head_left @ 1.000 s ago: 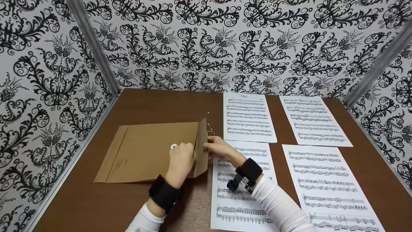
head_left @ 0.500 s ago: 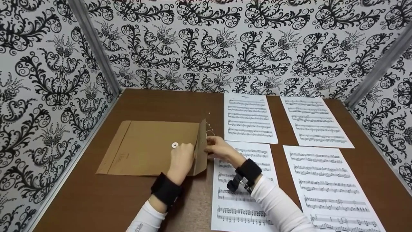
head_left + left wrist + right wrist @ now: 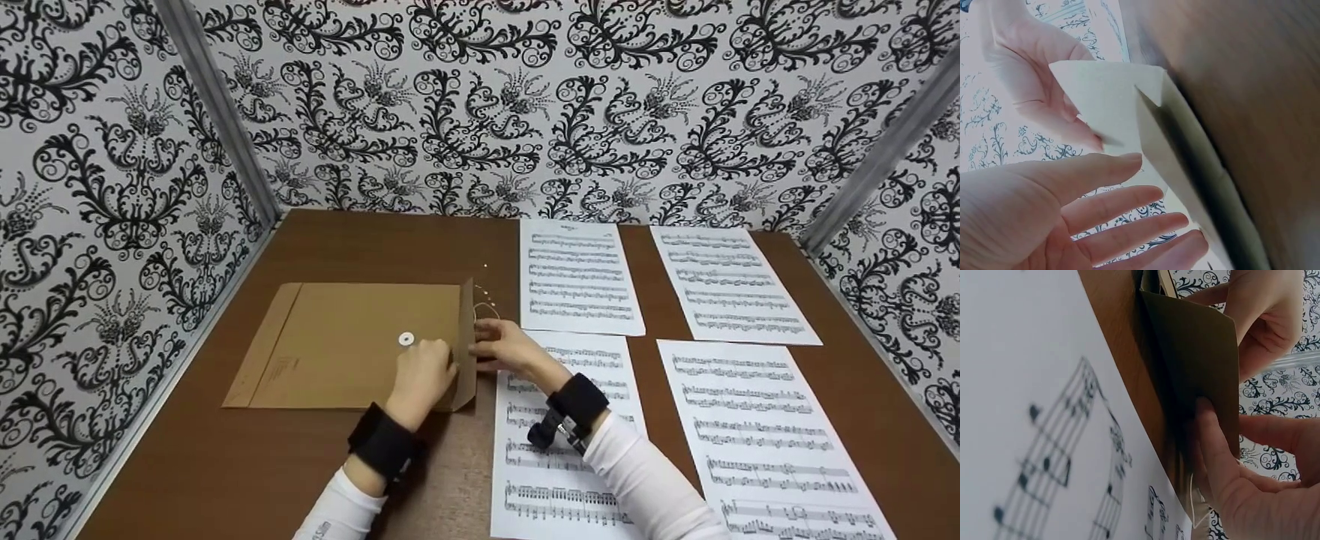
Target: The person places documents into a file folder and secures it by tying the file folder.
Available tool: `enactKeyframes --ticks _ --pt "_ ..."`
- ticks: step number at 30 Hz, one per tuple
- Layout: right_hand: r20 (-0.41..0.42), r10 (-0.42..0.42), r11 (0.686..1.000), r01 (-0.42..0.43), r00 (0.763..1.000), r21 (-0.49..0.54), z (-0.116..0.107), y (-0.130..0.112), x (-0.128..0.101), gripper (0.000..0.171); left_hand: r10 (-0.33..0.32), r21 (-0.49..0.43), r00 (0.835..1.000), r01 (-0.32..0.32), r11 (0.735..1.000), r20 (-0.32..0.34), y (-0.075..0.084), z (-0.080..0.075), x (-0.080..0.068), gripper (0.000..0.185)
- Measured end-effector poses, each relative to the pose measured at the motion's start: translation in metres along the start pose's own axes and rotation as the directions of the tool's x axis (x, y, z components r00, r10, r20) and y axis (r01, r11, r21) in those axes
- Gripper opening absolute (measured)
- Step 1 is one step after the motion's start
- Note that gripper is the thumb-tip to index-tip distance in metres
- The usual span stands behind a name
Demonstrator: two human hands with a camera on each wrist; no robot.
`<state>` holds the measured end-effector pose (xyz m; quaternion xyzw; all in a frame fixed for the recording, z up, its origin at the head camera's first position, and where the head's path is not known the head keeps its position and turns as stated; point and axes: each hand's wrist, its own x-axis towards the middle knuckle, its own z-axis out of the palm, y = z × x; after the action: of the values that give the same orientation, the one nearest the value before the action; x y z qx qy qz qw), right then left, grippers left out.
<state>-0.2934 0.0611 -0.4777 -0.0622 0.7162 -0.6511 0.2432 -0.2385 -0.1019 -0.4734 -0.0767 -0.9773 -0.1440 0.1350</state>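
Observation:
A brown paper envelope [image 3: 345,345] lies on the table, its end flap [image 3: 466,330] raised at the right. A white button disc [image 3: 406,339] sits on its upper face. My right hand [image 3: 514,351] pinches the flap, with fingers on its outer side and thumb over the edge in the right wrist view. At the envelope's mouth is my left hand [image 3: 421,379]. In the left wrist view its thumb and fingers are fairly straight, fingertips right at the edge of the opening [image 3: 1182,149]. A thin string [image 3: 489,306] trails beyond the flap.
Sheet music pages lie in two columns at the right: a far inner page [image 3: 577,277], a near inner page [image 3: 559,442] under the right forearm, a far outer page [image 3: 735,283] and a near outer page [image 3: 765,427]. Patterned walls [image 3: 517,112] enclose the brown table [image 3: 360,240].
The envelope's near edge has come down and the envelope lies flatter. The flap leans slightly further left, the right hand moving with it. My left hand has shifted slightly nearer me.

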Motion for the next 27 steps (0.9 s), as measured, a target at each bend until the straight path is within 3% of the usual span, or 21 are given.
enactKeyframes --ticks 8,14,21,27 --pt "0.068 -0.046 0.999 0.047 0.997 -0.008 -0.012 -0.004 -0.022 0.063 0.027 -0.067 0.993 -0.019 0.998 0.112 -0.001 -0.015 0.001 0.023" --pt "0.085 -0.077 0.994 0.083 0.993 -0.067 -0.026 -0.002 -0.041 0.064 0.088 -0.1 0.979 -0.071 0.992 0.183 0.004 -0.03 -0.003 0.019" --pt "0.147 -0.092 0.989 0.108 0.985 -0.106 -0.048 -0.001 -0.064 0.066 0.194 -0.113 0.97 -0.178 0.978 0.145 0.018 -0.045 -0.013 0.028" --pt "0.152 -0.074 0.985 0.096 0.986 -0.146 -0.074 -0.001 -0.084 0.07 0.281 -0.157 0.951 -0.26 0.953 0.129 0.032 -0.054 -0.023 0.027"
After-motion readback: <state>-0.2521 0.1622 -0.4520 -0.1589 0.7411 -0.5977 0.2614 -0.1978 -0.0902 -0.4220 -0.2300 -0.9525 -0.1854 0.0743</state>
